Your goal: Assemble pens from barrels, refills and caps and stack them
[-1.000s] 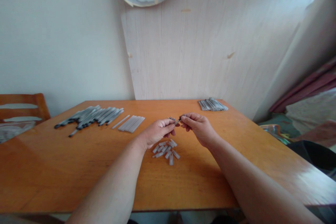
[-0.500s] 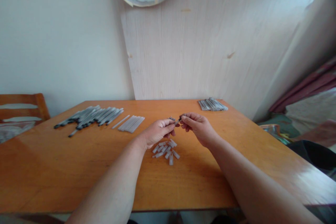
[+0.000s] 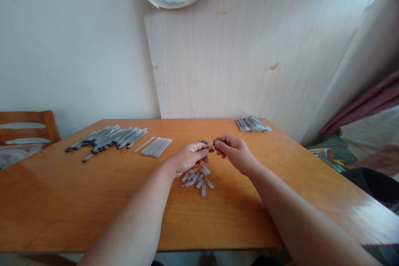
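Over the middle of the table, my left hand [image 3: 190, 157] pinches a small greyish pen piece [image 3: 211, 147] between thumb and fingers. My right hand [image 3: 233, 149] is closed at its other end, on a small dark bit; the fingertips of both hands nearly meet, and much of the piece is hidden. Just below them lies a loose pile of translucent pen caps [image 3: 198, 178]. Several tiny dark parts [image 3: 204, 141] show on the table behind my left fingers, partly covered.
On the left lie a heap of dark-ended pen tubes [image 3: 107, 138] and a row of whitish tubes [image 3: 156, 147], with a single tube [image 3: 144, 144] beside it. A stack of pens [image 3: 252, 124] sits at the table's far right. A wooden chair [image 3: 51, 126] stands left.
My right fingers have shifted very slightly at the dark end of the piece. The view has moved a little; the things on the table lie as before.
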A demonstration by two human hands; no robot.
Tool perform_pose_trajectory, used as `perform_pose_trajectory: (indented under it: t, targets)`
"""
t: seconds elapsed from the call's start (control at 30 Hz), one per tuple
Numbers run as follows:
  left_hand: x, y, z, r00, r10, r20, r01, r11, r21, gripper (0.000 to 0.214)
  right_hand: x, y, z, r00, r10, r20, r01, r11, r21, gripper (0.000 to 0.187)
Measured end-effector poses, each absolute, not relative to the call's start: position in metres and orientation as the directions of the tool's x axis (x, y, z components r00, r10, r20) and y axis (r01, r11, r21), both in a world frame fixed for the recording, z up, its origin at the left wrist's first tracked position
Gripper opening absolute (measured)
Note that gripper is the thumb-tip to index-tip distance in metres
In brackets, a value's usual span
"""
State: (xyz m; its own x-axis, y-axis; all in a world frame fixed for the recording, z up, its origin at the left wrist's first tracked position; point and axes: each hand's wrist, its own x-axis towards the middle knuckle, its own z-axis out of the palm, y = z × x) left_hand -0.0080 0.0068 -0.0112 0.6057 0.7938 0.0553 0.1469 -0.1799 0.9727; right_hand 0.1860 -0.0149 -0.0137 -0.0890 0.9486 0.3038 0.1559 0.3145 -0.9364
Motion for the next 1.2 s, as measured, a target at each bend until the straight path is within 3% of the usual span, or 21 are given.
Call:
perform_pose_trajectory:
  t: [0.23,0.6,1.03,1.2]
  targets:
    - [-0.0073,0.0072,-0.0119,0.605,0.795,0.043,0.161,-0.175,0.971,0.04,0.1874,-0.0152,-0.0144,-0.092,0.935,0.344,0.287,0.355,-0.889,0.026]
    - [-0.0052,0.0072,-0.0152,0.589,0.807,0.041,0.185,-0.183,0.966,0.043,0.1883,-0.017,-0.0131,-0.093,0.881,0.463,0.575,0.428,-0.698,0.023]
    - [-0.0049,0.0078,-0.0186,0.605,0.796,0.033,0.212,-0.201,0.956,0.043,0.19,-0.0147,-0.0143,-0.127,0.849,0.514,0.605,0.477,-0.638,0.028]
    - [-0.0058,0.0068,-0.0154,0.622,0.782,0.039,0.179,-0.191,0.965,0.044,0.1912,-0.0128,-0.0152,-0.103,0.891,0.443,0.472,0.436,-0.767,0.035]
